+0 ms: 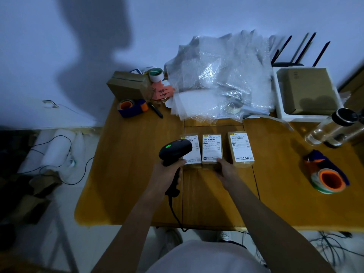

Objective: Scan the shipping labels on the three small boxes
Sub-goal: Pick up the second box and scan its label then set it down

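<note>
Black plastic fills the left hand (pixel 169 170), which grips the corded barcode scanner (pixel 175 151) over the left box (pixel 194 152), its green light lit, while the right hand (pixel 224 168) rests its fingertips on the near edge of the middle box (pixel 212 150); whether it pinches I cannot tell. Scanning seems to be on the left label, so the next move likely swings rightward to the middle box, then the right box (pixel 240 148). All three sit in a row on the wooden table (pixel 285 194), and only "20元" reads clearly, on the right label.
</note>
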`<state>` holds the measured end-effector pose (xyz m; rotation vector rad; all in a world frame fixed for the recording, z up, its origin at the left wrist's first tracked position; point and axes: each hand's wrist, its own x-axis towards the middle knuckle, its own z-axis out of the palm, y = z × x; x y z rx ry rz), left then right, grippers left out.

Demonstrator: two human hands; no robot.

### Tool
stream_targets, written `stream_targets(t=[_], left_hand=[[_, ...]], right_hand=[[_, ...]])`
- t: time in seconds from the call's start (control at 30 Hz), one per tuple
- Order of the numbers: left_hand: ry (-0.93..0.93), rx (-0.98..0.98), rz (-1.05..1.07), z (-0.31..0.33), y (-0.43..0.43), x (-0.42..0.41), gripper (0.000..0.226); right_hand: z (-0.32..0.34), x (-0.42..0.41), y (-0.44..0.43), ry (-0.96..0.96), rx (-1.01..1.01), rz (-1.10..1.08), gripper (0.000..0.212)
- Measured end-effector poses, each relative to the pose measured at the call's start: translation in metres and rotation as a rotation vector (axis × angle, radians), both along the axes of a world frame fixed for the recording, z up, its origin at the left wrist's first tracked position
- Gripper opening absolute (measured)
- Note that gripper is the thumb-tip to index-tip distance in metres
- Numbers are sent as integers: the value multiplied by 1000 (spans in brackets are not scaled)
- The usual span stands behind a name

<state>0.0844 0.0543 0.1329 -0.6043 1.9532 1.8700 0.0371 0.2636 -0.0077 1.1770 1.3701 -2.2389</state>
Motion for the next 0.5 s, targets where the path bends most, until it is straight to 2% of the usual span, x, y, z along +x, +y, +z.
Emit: stream_targets(t=[0.17,0.5], left_hand=[[1,-9,-2,-1,2,0,20],[-21,-15,-3,0,5,2,18]], right_hand=[[-5,-4,-1,-29,129,25,59],[-8,-6,-5,-3,252,104,59]])
